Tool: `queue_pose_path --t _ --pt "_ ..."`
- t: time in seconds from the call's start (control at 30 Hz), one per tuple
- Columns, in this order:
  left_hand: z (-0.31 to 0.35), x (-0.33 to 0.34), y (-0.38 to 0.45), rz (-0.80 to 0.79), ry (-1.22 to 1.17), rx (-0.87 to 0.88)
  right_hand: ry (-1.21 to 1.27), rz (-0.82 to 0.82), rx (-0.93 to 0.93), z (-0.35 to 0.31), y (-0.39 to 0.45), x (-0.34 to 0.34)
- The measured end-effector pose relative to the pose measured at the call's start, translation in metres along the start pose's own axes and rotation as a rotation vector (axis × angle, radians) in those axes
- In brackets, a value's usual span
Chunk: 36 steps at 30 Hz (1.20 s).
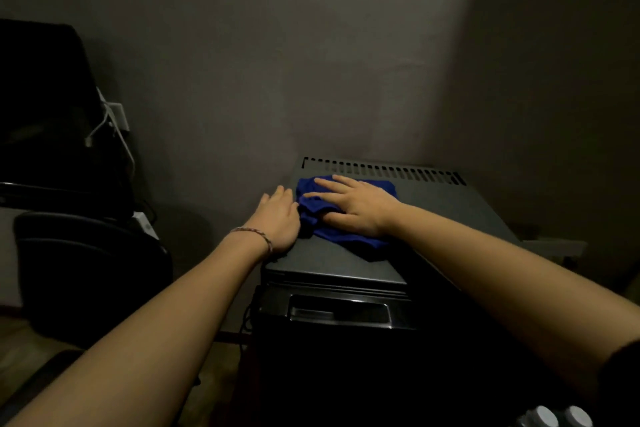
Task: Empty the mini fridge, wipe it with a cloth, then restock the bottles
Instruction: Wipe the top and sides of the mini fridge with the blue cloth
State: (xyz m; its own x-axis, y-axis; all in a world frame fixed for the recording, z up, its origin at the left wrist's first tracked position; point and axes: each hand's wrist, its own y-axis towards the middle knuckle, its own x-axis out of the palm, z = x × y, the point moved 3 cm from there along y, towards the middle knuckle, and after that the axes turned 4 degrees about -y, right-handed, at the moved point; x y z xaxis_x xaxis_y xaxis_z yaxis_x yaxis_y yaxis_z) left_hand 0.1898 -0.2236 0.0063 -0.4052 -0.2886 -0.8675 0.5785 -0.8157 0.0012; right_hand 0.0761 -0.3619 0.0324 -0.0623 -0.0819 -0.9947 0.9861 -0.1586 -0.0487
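Your right hand (349, 206) presses flat, fingers straight, on one blue cloth (341, 215) atop the fridge (450, 215). Your left hand (278, 218) rests open beside it, holding nothing. Two bottle caps (557, 417) show below your right arm.

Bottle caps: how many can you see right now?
2. Two round grey-white bottle caps sit side by side at the bottom right edge, left one, right one. Their bottles are cut off; others may lie out of frame.

You have a dark grey mini fridge (346, 267) in front of you, its door shut, a recessed handle along the door's top edge and a row of vent slots at the back of its flat top. A crumpled blue cloth (346, 232) lies on the left part of that top. Two grey bottle caps (554, 417) show at the lower right edge, side by side.
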Motion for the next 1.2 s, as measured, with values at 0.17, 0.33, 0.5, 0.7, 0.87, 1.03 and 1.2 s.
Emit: queue_pose_path --t 0.17,0.33,0.5,0.7,0.87,1.03,1.2 --pt "0.002 0.004 -0.001 -0.066 0.120 0.001 0.011 -0.009 0.163 0.038 0.043 0.003" --pt "0.013 0.000 -0.005 -0.135 0.252 -0.022 0.077 -0.031 0.362 0.071 0.041 0.005" --pt "0.038 0.006 -0.002 -0.146 0.313 0.038 0.072 -0.034 0.497 0.101 0.000 0.011" --pt "0.048 0.013 0.007 -0.162 0.309 0.027 0.046 -0.079 0.442 0.082 -0.061 0.010" --pt "0.052 0.016 0.019 -0.152 0.291 0.062 0.000 -0.063 0.200 0.017 -0.126 0.011" --pt "0.048 0.016 0.025 -0.121 0.287 0.073 0.056 -0.036 0.126 0.021 -0.111 0.006" --pt "0.048 0.017 0.022 -0.097 0.311 0.093 0.022 0.002 0.179 0.078 -0.046 0.012"
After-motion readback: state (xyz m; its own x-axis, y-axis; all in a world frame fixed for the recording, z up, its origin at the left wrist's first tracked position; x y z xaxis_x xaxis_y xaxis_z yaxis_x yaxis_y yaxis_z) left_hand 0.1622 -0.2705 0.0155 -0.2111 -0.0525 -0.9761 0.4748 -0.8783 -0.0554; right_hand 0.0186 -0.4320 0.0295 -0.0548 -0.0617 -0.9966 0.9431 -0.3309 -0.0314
